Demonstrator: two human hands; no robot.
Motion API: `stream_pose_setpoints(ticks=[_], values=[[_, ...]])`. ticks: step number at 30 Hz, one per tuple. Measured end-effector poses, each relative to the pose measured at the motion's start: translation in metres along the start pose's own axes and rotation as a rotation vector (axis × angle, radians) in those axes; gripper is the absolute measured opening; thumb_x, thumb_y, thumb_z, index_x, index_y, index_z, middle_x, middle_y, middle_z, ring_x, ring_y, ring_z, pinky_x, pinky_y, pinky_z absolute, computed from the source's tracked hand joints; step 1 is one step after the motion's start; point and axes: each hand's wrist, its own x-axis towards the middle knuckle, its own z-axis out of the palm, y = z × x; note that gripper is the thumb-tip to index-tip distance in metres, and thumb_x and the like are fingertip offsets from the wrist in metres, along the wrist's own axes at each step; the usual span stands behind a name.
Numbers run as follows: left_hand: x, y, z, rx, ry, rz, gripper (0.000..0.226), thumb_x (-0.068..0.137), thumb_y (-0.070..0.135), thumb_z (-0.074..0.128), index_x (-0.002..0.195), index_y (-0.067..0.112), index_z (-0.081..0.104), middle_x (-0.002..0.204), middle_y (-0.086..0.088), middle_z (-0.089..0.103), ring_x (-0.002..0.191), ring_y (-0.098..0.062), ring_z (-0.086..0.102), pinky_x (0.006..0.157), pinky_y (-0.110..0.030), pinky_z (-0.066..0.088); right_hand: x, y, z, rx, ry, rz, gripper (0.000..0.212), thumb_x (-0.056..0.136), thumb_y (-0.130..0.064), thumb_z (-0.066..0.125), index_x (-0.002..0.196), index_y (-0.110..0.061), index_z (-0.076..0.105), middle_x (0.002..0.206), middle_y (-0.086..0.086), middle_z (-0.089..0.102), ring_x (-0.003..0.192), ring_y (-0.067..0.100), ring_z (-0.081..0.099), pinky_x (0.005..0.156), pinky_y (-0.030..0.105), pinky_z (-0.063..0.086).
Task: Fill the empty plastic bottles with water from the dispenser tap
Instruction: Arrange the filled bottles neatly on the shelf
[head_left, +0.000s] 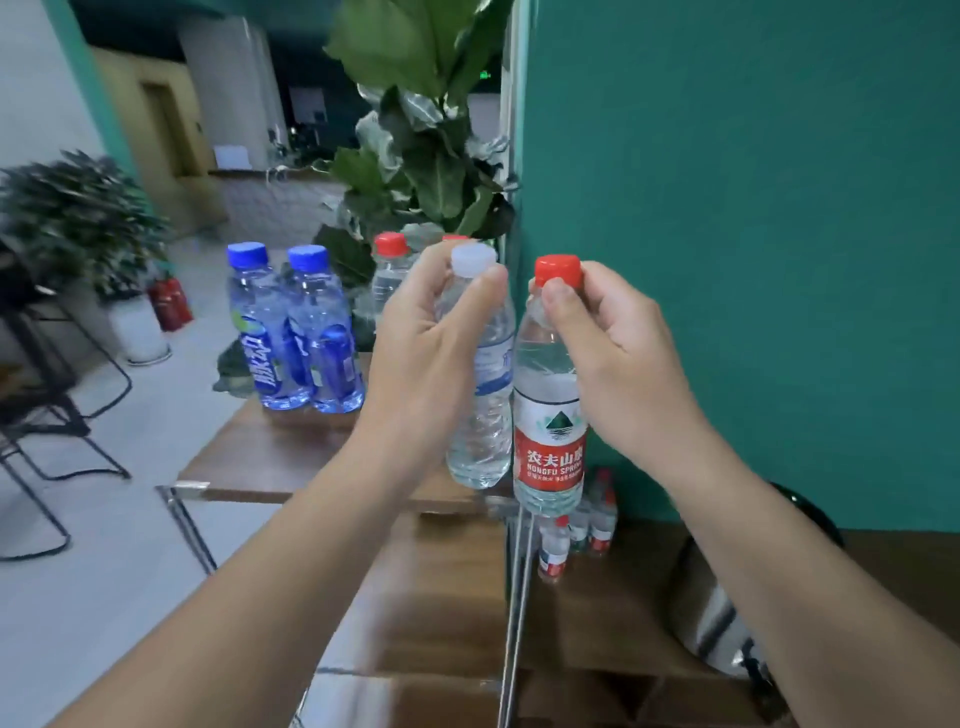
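My left hand (421, 332) pinches the neck of a clear white-capped bottle (480, 415) and holds it in the air. My right hand (608, 338) grips the neck of a red-capped bottle with a red label (550, 441), lifted right beside the first one. Both bottles hang upright above the wooden shelf (270, 457). Two blue-capped bottles (296, 332) stand at the shelf's far left. A red-capped bottle (388, 270) stands behind my left hand, partly hidden. No dispenser tap is in view.
A teal wall (753, 208) fills the right side. A leafy plant (426, 156) rises behind the shelf. Several small red-capped bottles (582, 530) show low by the wall. A steel kettle-like vessel (722, 613) sits at lower right. Black chairs (47, 415) stand on the left floor.
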Motion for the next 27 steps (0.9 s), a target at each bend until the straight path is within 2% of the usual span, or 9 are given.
stream_pose_setpoints(ticks=[3, 6, 10, 12, 15, 17, 20, 23, 27], values=[[0.002, 0.0, -0.057, 0.025, 0.06, -0.023, 0.017, 0.114, 0.026, 0.064, 0.123, 0.014, 0.071, 0.114, -0.017, 0.072, 0.104, -0.024, 0.068, 0.101, -0.051, 0.055, 0.012, -0.011, 0.06, 0.07, -0.047, 0.004, 0.023, 0.116, -0.036, 0.055, 0.109, -0.021, 0.071, 0.096, -0.004, 0.074, 0.092, 0.013, 0.069, 0.089, 0.049, 0.056], [0.004, -0.005, -0.101, 0.059, 0.115, -0.018, 0.015, 0.114, 0.026, 0.065, 0.12, 0.014, 0.071, 0.103, 0.0, 0.07, 0.097, -0.015, 0.063, 0.094, -0.041, 0.051, 0.022, -0.015, 0.111, 0.13, -0.049, 0.001, 0.02, 0.116, -0.033, 0.056, 0.109, -0.021, 0.07, 0.096, -0.007, 0.073, 0.091, 0.009, 0.068, 0.087, 0.04, 0.055], [0.011, -0.006, -0.152, 0.09, 0.178, -0.025, 0.017, 0.114, 0.025, 0.065, 0.122, 0.013, 0.073, 0.111, -0.018, 0.071, 0.093, -0.012, 0.062, 0.087, -0.032, 0.051, 0.036, -0.023, 0.172, 0.174, -0.072, -0.004, 0.02, 0.116, -0.035, 0.056, 0.108, -0.02, 0.067, 0.09, -0.012, 0.066, 0.084, 0.004, 0.062, 0.079, 0.031, 0.048], [0.014, -0.01, -0.171, 0.08, 0.208, -0.03, 0.018, 0.114, 0.023, 0.065, 0.123, 0.009, 0.072, 0.109, -0.019, 0.073, 0.09, -0.011, 0.067, 0.082, -0.029, 0.055, 0.042, -0.028, 0.196, 0.169, -0.082, -0.024, 0.02, 0.116, -0.037, 0.056, 0.111, -0.022, 0.068, 0.093, -0.007, 0.07, 0.087, 0.008, 0.066, 0.08, 0.034, 0.052], [0.02, -0.018, -0.195, 0.082, 0.25, -0.052, 0.02, 0.114, 0.017, 0.064, 0.126, 0.003, 0.069, 0.1, -0.013, 0.071, 0.083, -0.007, 0.065, 0.074, -0.019, 0.053, 0.048, -0.032, 0.224, 0.202, -0.097, -0.031, 0.018, 0.115, -0.034, 0.059, 0.117, -0.02, 0.069, 0.098, -0.005, 0.073, 0.092, 0.006, 0.069, 0.081, 0.025, 0.052], [0.025, -0.025, -0.207, 0.083, 0.264, -0.059, 0.018, 0.113, 0.018, 0.065, 0.127, 0.007, 0.071, 0.107, -0.019, 0.074, 0.088, -0.012, 0.068, 0.078, -0.026, 0.057, 0.05, -0.03, 0.237, 0.195, -0.103, -0.03, 0.017, 0.115, -0.034, 0.059, 0.116, -0.021, 0.069, 0.1, -0.006, 0.072, 0.093, 0.004, 0.068, 0.082, 0.023, 0.049], [0.029, -0.037, -0.216, 0.082, 0.248, -0.064, 0.018, 0.113, 0.023, 0.065, 0.127, 0.014, 0.073, 0.116, -0.021, 0.075, 0.103, -0.037, 0.074, 0.093, -0.054, 0.063, 0.051, -0.026, 0.248, 0.174, -0.086, -0.029, 0.017, 0.115, -0.035, 0.059, 0.116, -0.021, 0.068, 0.104, -0.004, 0.073, 0.099, 0.005, 0.07, 0.087, 0.023, 0.053], [0.029, -0.047, -0.219, 0.109, 0.233, -0.089, 0.02, 0.113, 0.032, 0.065, 0.126, 0.019, 0.073, 0.116, -0.019, 0.075, 0.111, -0.043, 0.072, 0.099, -0.069, 0.058, 0.05, -0.024, 0.25, 0.197, -0.066, -0.034, 0.016, 0.115, -0.029, 0.061, 0.116, -0.016, 0.069, 0.101, -0.004, 0.071, 0.093, 0.0, 0.068, 0.086, 0.018, 0.051], [0.028, -0.052, -0.221, 0.147, 0.234, -0.087, 0.024, 0.112, 0.041, 0.065, 0.124, 0.021, 0.072, 0.113, -0.017, 0.075, 0.11, -0.046, 0.07, 0.094, -0.07, 0.058, 0.049, -0.017, 0.246, 0.202, -0.084, -0.03, 0.019, 0.109, -0.038, 0.07, 0.124, -0.026, 0.07, 0.107, -0.009, 0.075, 0.107, 0.014, 0.072, 0.098, 0.044, 0.059]])
